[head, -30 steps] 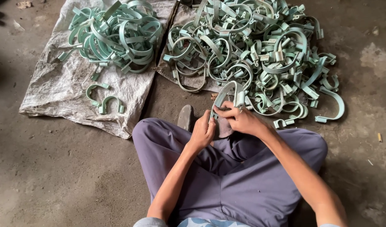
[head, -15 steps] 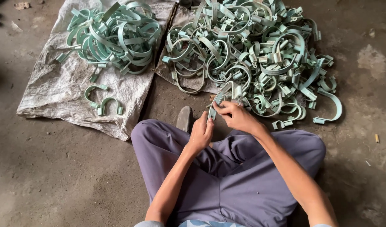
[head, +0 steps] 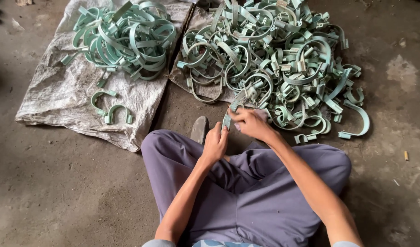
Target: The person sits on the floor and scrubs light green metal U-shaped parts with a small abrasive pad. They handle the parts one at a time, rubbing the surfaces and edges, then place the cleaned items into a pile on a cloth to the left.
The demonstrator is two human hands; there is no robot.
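— Item in hand?
— One pale green curved metal clamp [head: 232, 109], a flat strip bent in an arc, held just near of the big right pile [head: 274, 59]. The left hand [head: 215, 144] pinches its lower end; the right hand [head: 250, 123] grips its middle.
— Surroundings?
— A smaller pile [head: 125, 39] lies far left on a sack [head: 63, 91].

Both hands moved up off the lap toward the big pile [head: 274, 68]. The clamp [head: 233, 110] turned: a second ago its arch stood over the fingers, then it showed as a narrow strip running up-right from the left hand [head: 214, 145]. Right hand [head: 250, 123] shifted over its upper part, grip closed.
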